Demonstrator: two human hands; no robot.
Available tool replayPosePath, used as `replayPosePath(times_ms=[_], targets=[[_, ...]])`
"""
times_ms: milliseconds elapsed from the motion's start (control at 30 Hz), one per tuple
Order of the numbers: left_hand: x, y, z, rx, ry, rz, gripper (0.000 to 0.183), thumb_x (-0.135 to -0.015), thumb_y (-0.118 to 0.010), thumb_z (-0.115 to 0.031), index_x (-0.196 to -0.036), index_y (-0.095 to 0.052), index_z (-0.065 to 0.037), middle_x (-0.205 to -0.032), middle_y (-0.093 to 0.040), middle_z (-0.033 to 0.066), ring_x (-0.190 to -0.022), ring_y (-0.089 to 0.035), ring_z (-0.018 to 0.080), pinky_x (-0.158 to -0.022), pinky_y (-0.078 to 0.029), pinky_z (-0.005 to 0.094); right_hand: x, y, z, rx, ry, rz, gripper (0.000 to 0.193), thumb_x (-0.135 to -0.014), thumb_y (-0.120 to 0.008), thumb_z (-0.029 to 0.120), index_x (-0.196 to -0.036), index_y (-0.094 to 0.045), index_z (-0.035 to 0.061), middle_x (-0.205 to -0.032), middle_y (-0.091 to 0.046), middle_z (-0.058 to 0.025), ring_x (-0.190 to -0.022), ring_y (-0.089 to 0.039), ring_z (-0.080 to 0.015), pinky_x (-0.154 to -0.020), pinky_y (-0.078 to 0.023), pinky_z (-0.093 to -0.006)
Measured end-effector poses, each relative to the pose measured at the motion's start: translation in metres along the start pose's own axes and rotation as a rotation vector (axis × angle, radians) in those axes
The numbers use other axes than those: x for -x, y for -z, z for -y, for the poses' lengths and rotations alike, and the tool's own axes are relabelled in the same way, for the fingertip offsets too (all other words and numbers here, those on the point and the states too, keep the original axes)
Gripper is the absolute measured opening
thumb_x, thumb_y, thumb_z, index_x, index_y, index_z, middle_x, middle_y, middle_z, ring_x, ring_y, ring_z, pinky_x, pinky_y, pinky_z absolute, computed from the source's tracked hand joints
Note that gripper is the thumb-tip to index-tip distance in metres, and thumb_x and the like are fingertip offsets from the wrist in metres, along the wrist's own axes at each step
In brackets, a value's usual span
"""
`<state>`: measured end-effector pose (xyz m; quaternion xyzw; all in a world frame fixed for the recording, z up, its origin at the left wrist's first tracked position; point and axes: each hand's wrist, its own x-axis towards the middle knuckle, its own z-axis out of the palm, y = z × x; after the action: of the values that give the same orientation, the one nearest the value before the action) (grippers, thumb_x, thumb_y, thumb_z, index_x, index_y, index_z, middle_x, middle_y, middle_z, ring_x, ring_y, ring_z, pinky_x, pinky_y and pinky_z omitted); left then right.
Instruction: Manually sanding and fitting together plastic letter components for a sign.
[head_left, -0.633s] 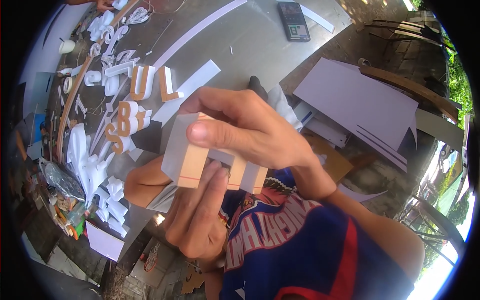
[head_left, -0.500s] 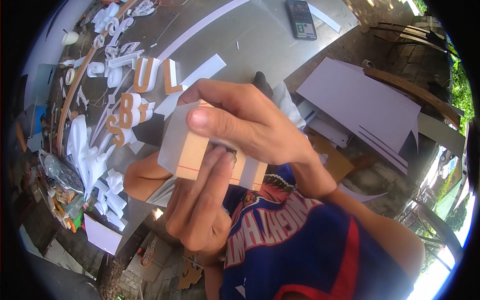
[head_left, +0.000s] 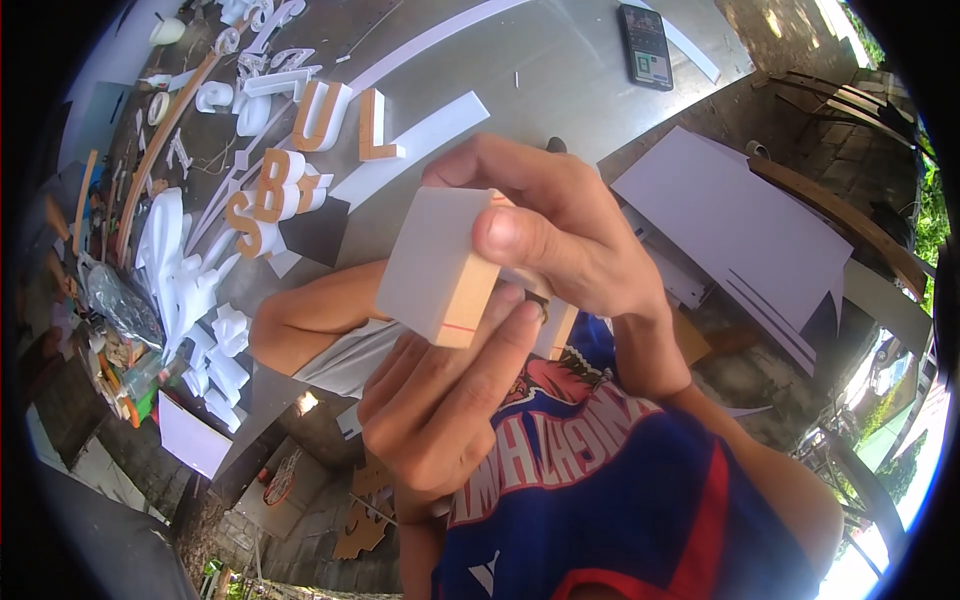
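A thick block-like piece [head_left: 425, 265], with a smooth white side and tan edges marked by thin red lines, is held up before my chest. My right hand [head_left: 570, 230] grips it from above and the right, its thumb pressed on the tan edge. Beneath it, my left hand [head_left: 435, 400] has two fingertips pressed together in a gap of the piece. By those fingertips shows a small dark thing [head_left: 541, 299], too hidden to name. The remaining left fingers are curled under the piece.
On the grey metal table [head_left: 560, 65] stand tan-faced letters [head_left: 322, 115] with white sides, beside white foam scraps [head_left: 165, 260]. A phone [head_left: 647, 48] lies at the far edge. Large white sheets [head_left: 735, 235] rest at the right. My bent leg [head_left: 320, 310] is under the piece.
The piece and both hands sit farther right in the view. The piece has turned, so more of its white side shows. The grips look the same.
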<state>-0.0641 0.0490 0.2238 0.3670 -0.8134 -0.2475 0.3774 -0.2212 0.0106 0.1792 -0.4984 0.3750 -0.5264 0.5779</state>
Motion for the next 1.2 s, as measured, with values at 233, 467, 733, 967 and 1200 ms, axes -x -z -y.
replayPosePath(times_ms=[233,467,733,967,1200], targets=[[0.025,0.018,-0.003,0.611,0.715,-0.332,0.029,-0.085,-0.054,-0.002,-0.110,-0.060,0.013,-0.103,-0.065,0.0218,-0.094,-0.064,0.0239,-0.086,-0.048,0.0322,-0.012,0.004,-0.017,0.152,0.486,0.104,0.075,-0.084,-0.044,0.064,-0.119,-0.058,0.0000,-0.111,-0.063,-0.0141,-0.100,-0.060,-0.0293,-0.088,-0.046,-0.0373],[0.011,-0.001,0.017,1.316,0.653,-0.767,0.034,-0.095,-0.046,-0.005,-0.124,-0.048,0.013,-0.114,-0.059,0.0201,-0.106,-0.059,0.0229,-0.094,-0.046,0.0336,-0.006,-0.022,-0.022,0.064,0.194,0.090,0.042,-0.101,-0.037,0.029,-0.125,-0.057,0.0010,-0.135,-0.050,-0.0146,-0.130,-0.041,-0.0295,-0.107,-0.031,-0.0417],[0.004,-0.036,0.037,0.104,0.173,-0.371,0.028,-0.087,-0.050,0.007,-0.112,-0.062,0.007,-0.108,-0.065,0.0215,-0.102,-0.064,0.0343,-0.085,-0.052,0.0382,-0.021,-0.054,-0.012,-0.591,-0.381,-0.526,0.028,-0.091,-0.053,0.030,-0.105,-0.057,0.0064,-0.097,-0.057,-0.0060,-0.089,-0.056,-0.0155,-0.075,-0.045,-0.0268],[-0.005,-0.039,0.035,0.008,0.171,-0.345,0.028,-0.086,-0.048,0.011,-0.110,-0.062,0.009,-0.105,-0.066,0.0222,-0.103,-0.064,0.0343,-0.086,-0.054,0.0382,-0.012,-0.059,-0.019,-0.605,-0.348,-0.654,0.031,-0.095,-0.050,0.028,-0.114,-0.056,0.0048,-0.104,-0.057,-0.0054,-0.094,-0.054,-0.0140,-0.084,-0.043,-0.0264],[0.000,-0.038,0.023,-0.012,0.165,-0.307,0.028,-0.084,-0.049,0.012,-0.107,-0.063,0.009,-0.103,-0.066,0.0228,-0.101,-0.065,0.0347,-0.083,-0.055,0.0380,-0.001,-0.058,-0.006,-0.539,-0.057,-0.607,0.038,-0.102,-0.035,0.024,-0.129,-0.045,0.0000,-0.118,-0.051,-0.0078,-0.110,-0.048,-0.0132,-0.098,-0.037,-0.0278]])
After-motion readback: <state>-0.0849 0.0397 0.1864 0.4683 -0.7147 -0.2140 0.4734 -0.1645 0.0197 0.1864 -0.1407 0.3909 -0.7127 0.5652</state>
